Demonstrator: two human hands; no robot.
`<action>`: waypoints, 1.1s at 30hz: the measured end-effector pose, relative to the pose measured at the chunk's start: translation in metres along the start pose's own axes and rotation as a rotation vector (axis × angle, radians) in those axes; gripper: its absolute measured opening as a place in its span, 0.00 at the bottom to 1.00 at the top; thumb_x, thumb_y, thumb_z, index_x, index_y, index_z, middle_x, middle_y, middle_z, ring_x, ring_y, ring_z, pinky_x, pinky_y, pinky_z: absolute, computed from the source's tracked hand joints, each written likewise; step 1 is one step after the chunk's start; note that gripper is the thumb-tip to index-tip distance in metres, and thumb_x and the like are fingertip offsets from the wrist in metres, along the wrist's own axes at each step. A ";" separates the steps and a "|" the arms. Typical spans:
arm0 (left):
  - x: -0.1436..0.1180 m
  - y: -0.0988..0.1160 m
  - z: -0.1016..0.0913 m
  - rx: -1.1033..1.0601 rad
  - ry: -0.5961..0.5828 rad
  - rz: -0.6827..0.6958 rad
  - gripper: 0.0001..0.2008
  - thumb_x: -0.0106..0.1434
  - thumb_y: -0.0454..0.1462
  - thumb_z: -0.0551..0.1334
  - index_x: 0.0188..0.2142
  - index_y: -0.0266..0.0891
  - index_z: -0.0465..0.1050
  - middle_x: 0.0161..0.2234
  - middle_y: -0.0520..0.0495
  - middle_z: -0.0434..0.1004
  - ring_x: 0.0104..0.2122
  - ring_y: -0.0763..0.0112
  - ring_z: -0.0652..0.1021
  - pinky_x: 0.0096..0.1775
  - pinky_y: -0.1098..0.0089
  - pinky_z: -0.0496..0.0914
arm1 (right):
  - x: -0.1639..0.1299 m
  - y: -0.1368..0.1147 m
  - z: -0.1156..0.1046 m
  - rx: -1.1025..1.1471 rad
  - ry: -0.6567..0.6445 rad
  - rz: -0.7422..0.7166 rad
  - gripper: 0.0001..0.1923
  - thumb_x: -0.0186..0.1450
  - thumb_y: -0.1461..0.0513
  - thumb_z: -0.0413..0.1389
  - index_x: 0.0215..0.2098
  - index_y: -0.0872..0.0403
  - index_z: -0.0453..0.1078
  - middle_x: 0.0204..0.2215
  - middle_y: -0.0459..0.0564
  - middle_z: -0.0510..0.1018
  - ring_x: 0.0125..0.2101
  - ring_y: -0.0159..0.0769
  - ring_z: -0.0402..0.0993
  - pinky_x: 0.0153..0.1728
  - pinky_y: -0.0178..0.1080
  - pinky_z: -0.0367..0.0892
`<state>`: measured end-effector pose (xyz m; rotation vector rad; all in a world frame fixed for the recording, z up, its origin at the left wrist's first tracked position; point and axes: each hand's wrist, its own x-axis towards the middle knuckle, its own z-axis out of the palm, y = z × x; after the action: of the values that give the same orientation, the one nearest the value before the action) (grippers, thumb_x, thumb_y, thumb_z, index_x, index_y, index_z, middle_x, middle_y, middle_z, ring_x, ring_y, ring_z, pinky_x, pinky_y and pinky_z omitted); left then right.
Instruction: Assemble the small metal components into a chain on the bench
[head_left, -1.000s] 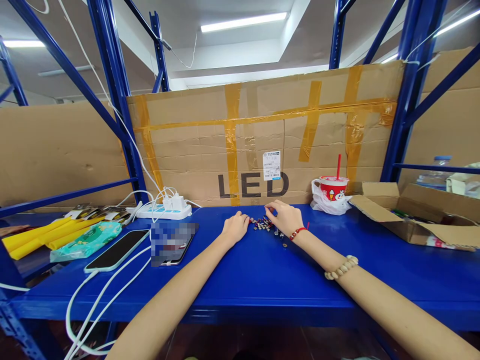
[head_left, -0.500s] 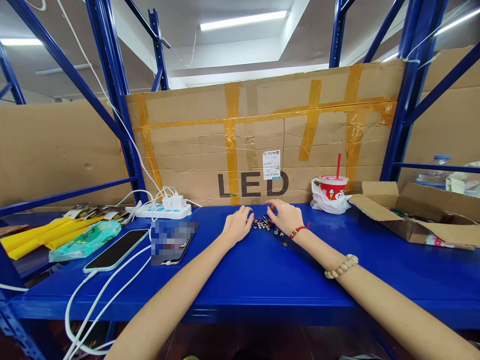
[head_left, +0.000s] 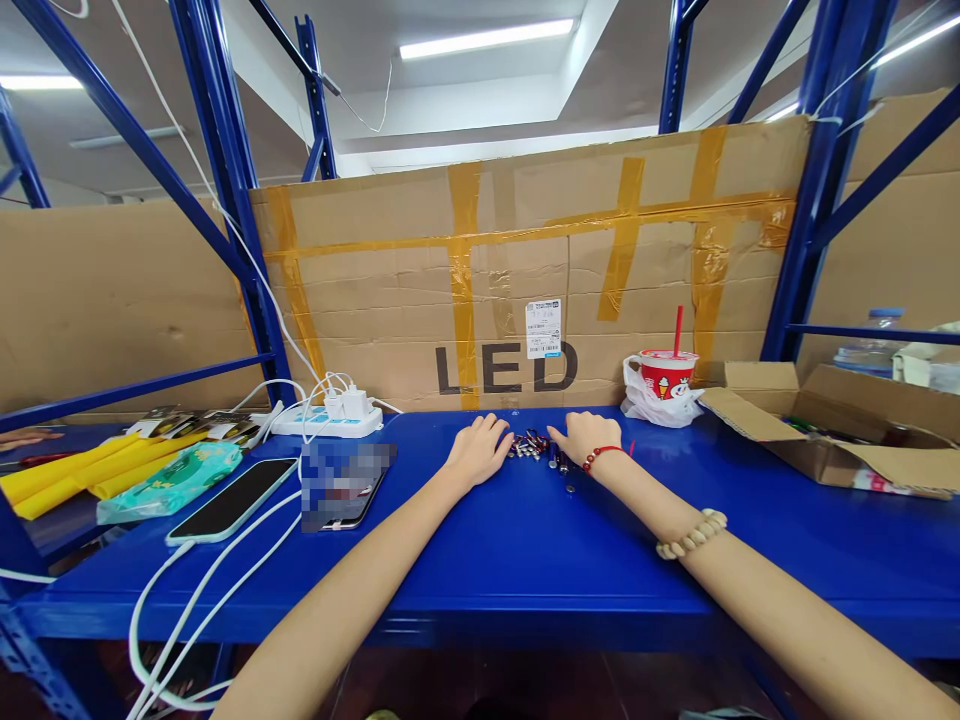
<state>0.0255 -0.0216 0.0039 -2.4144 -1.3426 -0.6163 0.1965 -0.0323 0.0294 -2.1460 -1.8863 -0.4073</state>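
Observation:
A small pile of shiny metal pieces point(head_left: 531, 445), too small to name, lies on the blue shelf top point(head_left: 495, 560). Beside its left edge rests my left hand point(head_left: 478, 450), palm down with fingers spread. On the other side is my right hand point(head_left: 589, 438), its thumb stretched toward the pile and apart from the other fingers, which are foreshortened. Neither hand shows anything held. A few loose pieces point(head_left: 568, 478) lie nearer to me, below the right thumb. A red bracelet and a beaded one are on my right arm.
To the left lie a phone point(head_left: 232, 500), a second, partly blurred phone point(head_left: 360, 505), white cables, a power strip point(head_left: 322, 424) and yellow packets point(head_left: 82, 475). Another person's hand point(head_left: 30, 438) shows at far left. A red cup point(head_left: 667, 380) and an open cardboard box point(head_left: 817, 455) stand right.
My right hand has moved right, away from the pile, and its fingers no longer reach over the pieces. The left hand has barely shifted. Another person's hand shows more at far left.

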 end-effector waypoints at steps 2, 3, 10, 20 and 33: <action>0.000 -0.001 0.002 0.001 -0.019 -0.070 0.17 0.64 0.44 0.40 0.42 0.42 0.61 0.41 0.48 0.64 0.41 0.68 0.67 0.42 0.69 0.63 | 0.000 0.001 -0.001 -0.007 -0.014 0.012 0.23 0.60 0.51 0.44 0.34 0.60 0.71 0.33 0.60 0.75 0.36 0.43 0.72 0.32 0.39 0.61; 0.001 -0.002 0.003 -0.002 -0.032 -0.105 0.17 0.64 0.45 0.40 0.41 0.42 0.62 0.41 0.48 0.64 0.41 0.67 0.68 0.40 0.69 0.64 | 0.000 0.002 -0.002 -0.004 -0.023 0.024 0.23 0.60 0.50 0.44 0.34 0.60 0.72 0.34 0.61 0.75 0.36 0.43 0.72 0.32 0.39 0.61; 0.001 -0.004 0.005 -0.028 -0.088 -0.213 0.19 0.64 0.46 0.39 0.40 0.41 0.62 0.40 0.47 0.65 0.40 0.66 0.70 0.36 0.68 0.65 | -0.003 0.001 0.003 0.006 -0.181 0.039 0.28 0.58 0.46 0.43 0.38 0.59 0.71 0.36 0.63 0.74 0.39 0.44 0.71 0.35 0.41 0.62; 0.002 -0.005 0.003 -0.053 -0.146 -0.100 0.19 0.64 0.44 0.38 0.39 0.42 0.64 0.39 0.49 0.68 0.39 0.68 0.71 0.36 0.70 0.65 | -0.004 -0.008 0.009 0.054 -0.171 -0.096 0.23 0.58 0.49 0.45 0.36 0.56 0.71 0.36 0.58 0.75 0.39 0.43 0.71 0.35 0.40 0.62; -0.002 0.003 -0.004 -0.036 0.010 0.204 0.17 0.63 0.44 0.42 0.46 0.41 0.61 0.40 0.46 0.66 0.40 0.67 0.68 0.43 0.68 0.62 | -0.001 -0.007 0.009 0.277 0.038 -0.137 0.19 0.63 0.53 0.39 0.41 0.47 0.68 0.37 0.48 0.75 0.37 0.38 0.71 0.32 0.36 0.60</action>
<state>0.0264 -0.0261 0.0058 -2.5313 -1.0712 -0.6007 0.1893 -0.0290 0.0205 -1.8263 -1.9465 -0.1969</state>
